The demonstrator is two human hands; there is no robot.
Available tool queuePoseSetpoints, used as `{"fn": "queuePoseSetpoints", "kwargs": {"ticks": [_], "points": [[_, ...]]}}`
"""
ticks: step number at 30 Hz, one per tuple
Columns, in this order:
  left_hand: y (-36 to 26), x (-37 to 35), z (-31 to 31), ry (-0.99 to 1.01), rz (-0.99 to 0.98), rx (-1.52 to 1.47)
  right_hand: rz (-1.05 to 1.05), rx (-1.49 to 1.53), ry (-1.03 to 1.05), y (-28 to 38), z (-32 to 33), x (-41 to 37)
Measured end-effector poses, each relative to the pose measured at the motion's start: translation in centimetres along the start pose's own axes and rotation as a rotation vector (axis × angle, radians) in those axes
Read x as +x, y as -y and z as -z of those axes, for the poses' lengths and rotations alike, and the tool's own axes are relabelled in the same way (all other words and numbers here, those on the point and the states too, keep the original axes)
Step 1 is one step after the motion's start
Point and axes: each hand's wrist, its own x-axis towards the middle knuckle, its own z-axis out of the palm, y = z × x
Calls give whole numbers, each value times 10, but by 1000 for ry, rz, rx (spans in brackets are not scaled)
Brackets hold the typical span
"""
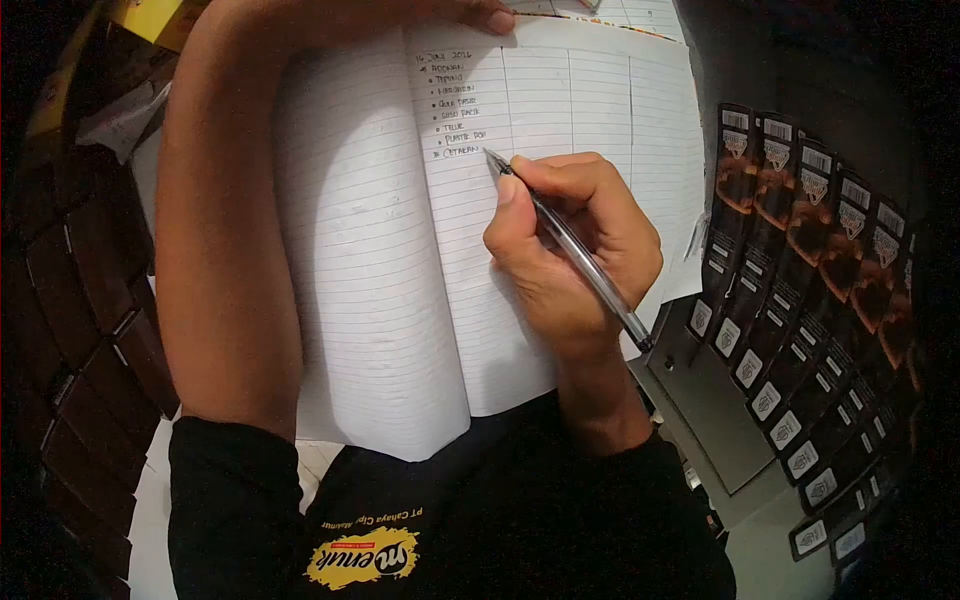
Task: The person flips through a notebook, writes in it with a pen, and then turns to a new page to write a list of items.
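Note:
An open lined notebook lies across the person's lap, its right page carrying a short handwritten list near the top left. My right hand pinches a clear pen with black ends, its tip on the page at the end of the lowest written line. The left forearm reaches up along the notebook's left side and bends over its top. Part of my left hand shows at the notebook's top edge, its fingertips by the paper; most of that hand is out of frame.
A row of dark printed packages stands at the right, beside a grey flat surface. Dark brown stacked blocks fill the left side. A yellow box is at the upper left.

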Motion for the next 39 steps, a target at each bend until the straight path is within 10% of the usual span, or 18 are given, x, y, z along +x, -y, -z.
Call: {"fn": "queuePoseSetpoints", "kwargs": {"ticks": [39], "points": [[0,3,0,2,-1,-8,-58,-30,-36,4,-2,-2]]}}
